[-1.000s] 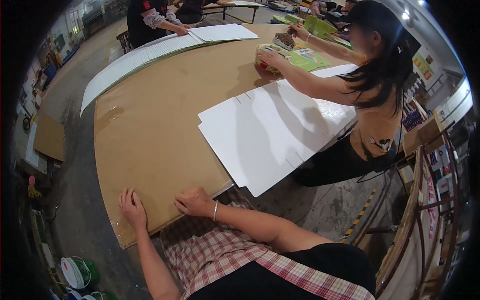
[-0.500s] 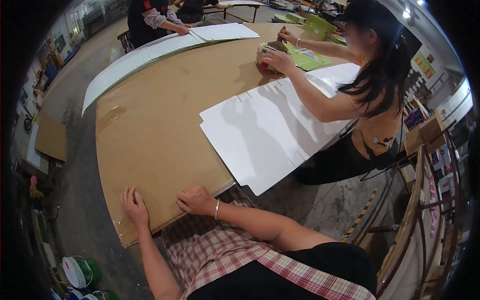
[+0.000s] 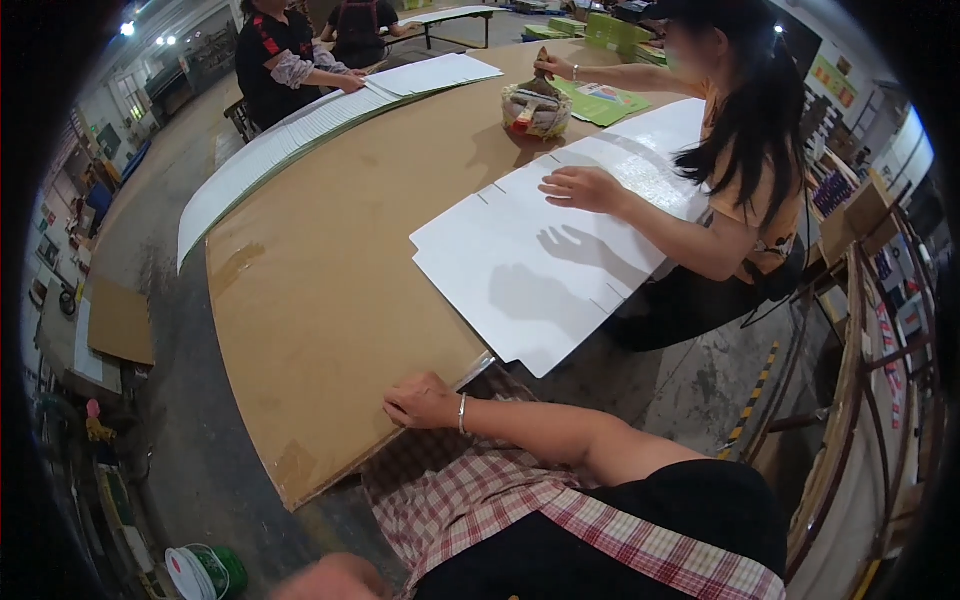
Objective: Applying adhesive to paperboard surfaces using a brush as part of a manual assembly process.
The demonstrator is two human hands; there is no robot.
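Observation:
My right hand, with a bracelet at the wrist, lies palm down on the near edge of the brown board table and holds nothing. My left hand is off the table at the lower edge of the picture, blurred, above my checked apron. A stack of white die-cut sheets lies on the table just beyond my right hand, overhanging the edge. A co-worker's hand presses flat on those sheets from the right.
A pot with a brush stands past the white sheets, beside green printed sheets. A long row of white sheets runs along the far left edge, where another person works. Metal racks stand on the right; buckets sit on the floor.
My left hand has come off the table edge and dropped toward the lower edge. The co-worker's hand has moved from the pot onto the white sheets. My right hand has stayed put.

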